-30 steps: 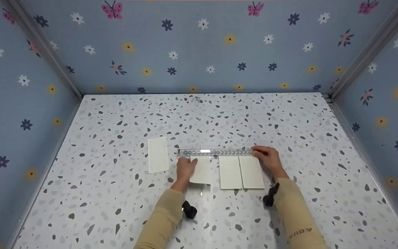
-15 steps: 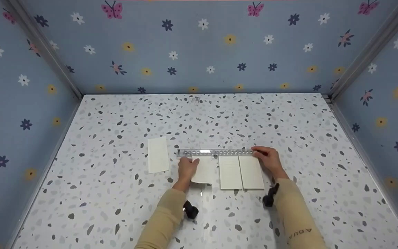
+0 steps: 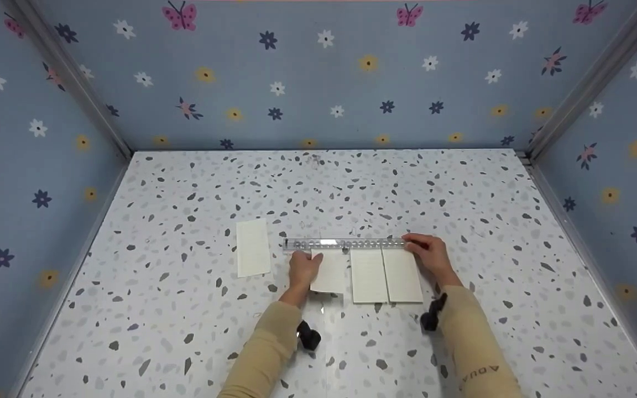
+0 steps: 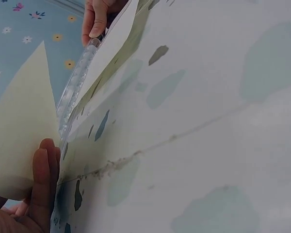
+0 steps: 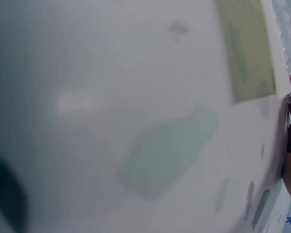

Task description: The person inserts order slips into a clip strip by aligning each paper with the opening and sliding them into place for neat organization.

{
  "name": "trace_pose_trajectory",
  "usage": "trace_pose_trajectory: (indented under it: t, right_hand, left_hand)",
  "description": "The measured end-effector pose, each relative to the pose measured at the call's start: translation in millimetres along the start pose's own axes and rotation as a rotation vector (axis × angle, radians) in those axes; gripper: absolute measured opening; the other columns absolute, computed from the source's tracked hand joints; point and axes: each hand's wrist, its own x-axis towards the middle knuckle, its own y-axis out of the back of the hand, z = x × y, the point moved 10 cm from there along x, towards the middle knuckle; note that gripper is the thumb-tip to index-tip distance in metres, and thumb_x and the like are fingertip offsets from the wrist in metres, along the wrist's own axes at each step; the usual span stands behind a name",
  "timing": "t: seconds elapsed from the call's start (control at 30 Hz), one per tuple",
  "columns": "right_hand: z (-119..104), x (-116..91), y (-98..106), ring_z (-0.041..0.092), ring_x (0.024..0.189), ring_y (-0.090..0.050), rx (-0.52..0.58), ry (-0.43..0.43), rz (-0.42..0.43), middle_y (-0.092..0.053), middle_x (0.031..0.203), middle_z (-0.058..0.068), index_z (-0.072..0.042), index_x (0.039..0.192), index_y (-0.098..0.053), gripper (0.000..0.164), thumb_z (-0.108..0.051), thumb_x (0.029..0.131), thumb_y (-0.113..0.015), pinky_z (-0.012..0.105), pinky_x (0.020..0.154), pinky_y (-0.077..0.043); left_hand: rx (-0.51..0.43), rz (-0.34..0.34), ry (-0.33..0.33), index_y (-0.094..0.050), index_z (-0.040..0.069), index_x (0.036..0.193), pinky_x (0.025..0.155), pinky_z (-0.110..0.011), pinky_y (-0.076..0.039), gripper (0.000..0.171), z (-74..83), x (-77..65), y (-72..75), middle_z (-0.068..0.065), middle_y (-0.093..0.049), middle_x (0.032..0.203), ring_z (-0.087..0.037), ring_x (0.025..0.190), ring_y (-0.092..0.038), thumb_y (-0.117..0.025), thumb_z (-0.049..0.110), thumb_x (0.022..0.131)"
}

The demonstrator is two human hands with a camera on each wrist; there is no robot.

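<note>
My left hand (image 3: 303, 270) pinches a cream paper slip (image 3: 329, 273) by its left edge, thumb on top. The slip's front edge stands slightly off the table; in the left wrist view its sheet (image 4: 22, 131) tilts up. At the far right end of a clear plastic strip (image 3: 351, 244) with a row of round marks, my right hand (image 3: 432, 255) holds the strip between thumb and fingers. Two more slips, a middle one (image 3: 369, 276) and a right one (image 3: 403, 275), lie side by side below the strip. A narrow gap separates the held slip from the middle one.
Another cream slip (image 3: 253, 247) lies apart at the left, slightly turned. The speckled white table (image 3: 208, 331) has blue flowered panels (image 3: 329, 77) behind and at both sides. A black wrist camera (image 3: 309, 336) hangs by the left sleeve, another (image 3: 432, 318) by the right.
My left hand has slid the pinched slip a little to the right along the strip, narrowing the gap to the middle slip. The right hand and the strip stay in place.
</note>
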Motion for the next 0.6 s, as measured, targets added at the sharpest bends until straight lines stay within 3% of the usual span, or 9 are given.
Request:
trace_pose_trajectory:
  t: [0.2, 0.4, 0.6]
  right_hand:
    - [-0.7, -0.3, 0.1, 0.028, 0.097, -0.056, -0.004, 0.005, 0.0, -0.063, 0.099, 0.016, 0.001, 0.098, -0.066, 0.021, -0.004, 0.077, -0.065, 0.038, 0.087, -0.04]
    - [-0.2, -1.3, -0.3, 0.026, 0.099, -0.055, 0.059, 0.002, -0.005, -0.063, 0.1, 0.016, 0.002, 0.098, -0.066, 0.021, -0.002, 0.078, -0.065, 0.035, 0.087, -0.04]
    - [-0.1, -1.1, -0.2, 0.025, 0.099, -0.055, 0.077, -0.008, -0.008, -0.063, 0.1, 0.016, 0.003, 0.098, -0.066, 0.02, -0.002, 0.078, -0.064, 0.035, 0.088, -0.039]
  left_hand:
    - [-0.008, -0.002, 0.003, -0.052, -0.006, 0.094, 0.07, -0.037, -0.043, 0.027, 0.1, -1.2, -1.7, -0.014, -0.054, 0.084, -0.025, 0.076, -0.052, -0.059, 0.018, 0.083]
    - [-0.004, 0.01, -0.035, -0.055, -0.005, 0.083, 0.064, -0.035, -0.043, 0.023, 4.2, -0.5, -2.2, -0.012, -0.055, 0.073, -0.022, 0.067, -0.051, -0.06, 0.017, 0.081]
    - [-0.007, 0.015, -0.042, -0.053, -0.004, 0.083, 0.065, -0.035, -0.043, 0.022, 6.3, -1.4, -3.6, -0.011, -0.054, 0.074, -0.023, 0.067, -0.051, -0.061, 0.017, 0.081]
